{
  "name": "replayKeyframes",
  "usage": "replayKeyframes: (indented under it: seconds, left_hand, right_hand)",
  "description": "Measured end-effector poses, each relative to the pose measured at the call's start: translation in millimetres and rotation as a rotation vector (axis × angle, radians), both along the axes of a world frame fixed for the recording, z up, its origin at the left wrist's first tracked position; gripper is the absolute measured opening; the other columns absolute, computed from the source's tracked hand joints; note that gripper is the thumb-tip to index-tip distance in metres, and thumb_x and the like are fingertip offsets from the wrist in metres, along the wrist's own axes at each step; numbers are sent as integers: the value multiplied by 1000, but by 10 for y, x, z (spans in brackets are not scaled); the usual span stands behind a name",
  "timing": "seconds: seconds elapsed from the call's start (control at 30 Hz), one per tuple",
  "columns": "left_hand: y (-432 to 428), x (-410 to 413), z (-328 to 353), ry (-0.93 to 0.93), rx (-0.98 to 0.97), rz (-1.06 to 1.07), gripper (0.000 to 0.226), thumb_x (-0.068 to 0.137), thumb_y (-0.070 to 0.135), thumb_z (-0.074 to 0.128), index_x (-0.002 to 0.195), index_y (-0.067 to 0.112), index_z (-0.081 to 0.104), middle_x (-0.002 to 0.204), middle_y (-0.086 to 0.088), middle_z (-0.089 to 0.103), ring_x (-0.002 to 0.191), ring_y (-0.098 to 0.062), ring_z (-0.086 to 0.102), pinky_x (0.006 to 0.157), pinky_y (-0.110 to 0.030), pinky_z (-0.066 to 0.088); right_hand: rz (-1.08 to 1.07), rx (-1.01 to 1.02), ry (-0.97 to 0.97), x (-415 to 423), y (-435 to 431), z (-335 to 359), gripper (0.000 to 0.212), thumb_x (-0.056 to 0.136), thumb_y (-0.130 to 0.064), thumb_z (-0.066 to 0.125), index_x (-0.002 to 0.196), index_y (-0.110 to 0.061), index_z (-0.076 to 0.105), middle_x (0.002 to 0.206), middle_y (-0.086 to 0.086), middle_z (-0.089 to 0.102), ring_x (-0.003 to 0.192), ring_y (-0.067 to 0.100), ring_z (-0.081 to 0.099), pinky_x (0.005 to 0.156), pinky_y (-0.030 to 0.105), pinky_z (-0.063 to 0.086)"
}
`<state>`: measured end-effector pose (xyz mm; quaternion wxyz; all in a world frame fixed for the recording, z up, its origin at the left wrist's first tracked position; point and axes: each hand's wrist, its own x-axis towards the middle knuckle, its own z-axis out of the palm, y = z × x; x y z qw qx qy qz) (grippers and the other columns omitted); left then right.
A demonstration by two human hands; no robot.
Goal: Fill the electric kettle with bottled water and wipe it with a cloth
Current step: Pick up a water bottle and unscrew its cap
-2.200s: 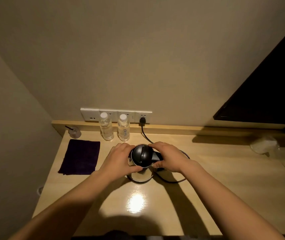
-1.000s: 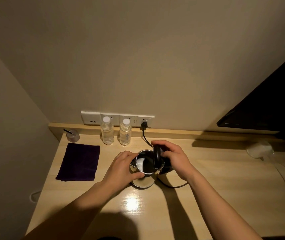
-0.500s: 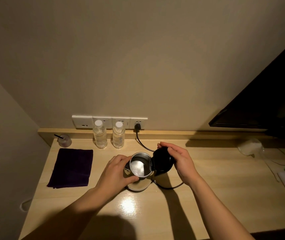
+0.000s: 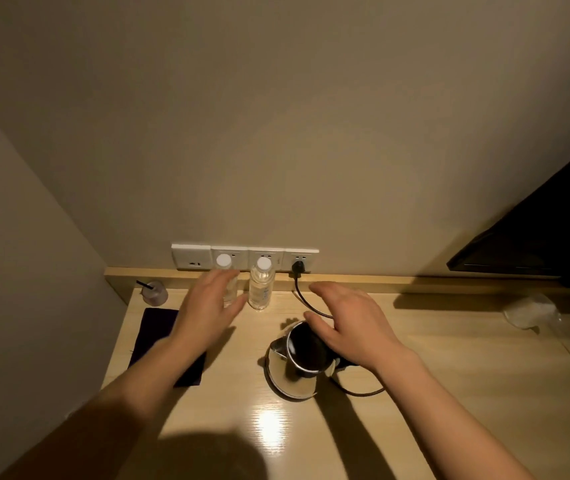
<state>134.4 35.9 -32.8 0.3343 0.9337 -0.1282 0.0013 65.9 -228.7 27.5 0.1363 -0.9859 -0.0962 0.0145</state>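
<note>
The shiny steel electric kettle (image 4: 290,370) stands on the pale wooden desk (image 4: 449,375). The right hand (image 4: 351,325) hovers over it, fingers spread, grasping nothing. The left hand (image 4: 207,306) reaches, fingers loose and empty, in front of the left clear plastic water bottle (image 4: 226,278); contact is unclear. A dark purple cloth (image 4: 157,327) lies beneath that wrist.

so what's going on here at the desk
A person is getting an electric kettle ready to fill. It sits on the wooden desk with its lid open and its cord plugged into the wall. The left hand is open, reaching toward the left of two capped water bottles by the sockets. The right hand hovers open over the kettle. A dark cloth lies flat at the left, unused.
</note>
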Motion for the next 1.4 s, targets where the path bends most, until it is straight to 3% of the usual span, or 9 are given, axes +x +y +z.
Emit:
replayKeyframes:
  seconds: [0.23, 0.37, 0.5, 0.7, 0.83, 0.93, 1.1, 1.27, 1.4]
  left_hand:
    - [135, 741, 171, 60, 329, -45, 55, 94, 38, 66, 141, 14, 52, 130, -11, 58, 119, -31, 58, 91, -43, 51]
    - [86, 941, 130, 135, 470, -174, 39, 98, 33, 60, 130, 11, 56, 120, -12, 56, 109, -34, 61, 83, -42, 53]
    - [97, 1003, 66, 145, 483, -190, 27, 98, 13, 58, 125, 7, 57, 117, -13, 53, 97, -34, 62, 73, -38, 47]
    - [271, 849, 67, 134, 421, -291, 23, 95, 6, 62, 117, 6, 56, 119, -11, 52, 97, -29, 60, 82, -39, 52]
    - [406, 651, 166, 85, 357, -311, 23, 96, 8, 62, 119, 8, 58, 119, -9, 52, 99, -28, 61, 80, -35, 51]
    - [482, 507, 309, 52, 310, -356, 26, 97, 14, 62, 122, 10, 58, 119, -7, 53, 100, -25, 60, 77, -30, 46]
    - [574, 280, 551, 46, 245, -428, 27, 99, 20, 61, 125, 14, 57, 117, -2, 51, 96, -18, 56, 79, -32, 49]
    - [670, 160, 574, -7, 171, -403, 27, 100, 24, 59, 125, 13, 60, 115, -2, 53, 94, -16, 53, 77, -28, 43]
    - [642, 43, 469, -34, 115, -279, 28, 98, 29, 65, 117, 10, 66, 107, -3, 56, 87, -14, 53, 73, -23, 36]
  right_hand:
    - [225, -132, 38, 368, 744, -155, 52, 100, -53, 50, 140, -20, 55, 136, 1, 65, 121, 24, 61, 101, 40, 47]
    - [285, -250, 107, 522, 1019, -333, 45, 100, -46, 53, 134, -16, 55, 129, 6, 64, 114, 29, 62, 96, 42, 49]
    - [287, -272, 143, 633, 1201, -496, 45, 99, -44, 58, 132, -14, 56, 124, 9, 66, 109, 31, 64, 89, 41, 50]
    - [158, -188, 209, 745, 1370, -725, 51, 96, -39, 64, 137, -12, 52, 127, 12, 63, 110, 34, 64, 85, 41, 52]
    - [7, -11, 252, 799, 1427, -840, 60, 90, -37, 72, 141, -15, 48, 133, 11, 60, 113, 33, 63, 84, 39, 52]
    - [-100, 270, 305, 803, 1475, -869, 74, 83, -29, 79, 148, -18, 46, 137, 7, 61, 119, 27, 62, 90, 40, 55]
    - [-184, 736, 346, 681, 1601, -881, 63, 77, -13, 87, 134, -21, 60, 115, -4, 73, 101, 7, 67, 79, 18, 49]
    - [-214, 838, 311, 554, 1678, -867, 52, 75, -16, 88, 122, -23, 67, 107, -6, 76, 100, 10, 70, 84, 31, 56]
    - [-310, 842, 279, 442, 1775, -922, 46, 69, -34, 85, 110, -26, 68, 95, -10, 75, 88, 4, 68, 75, 30, 56]
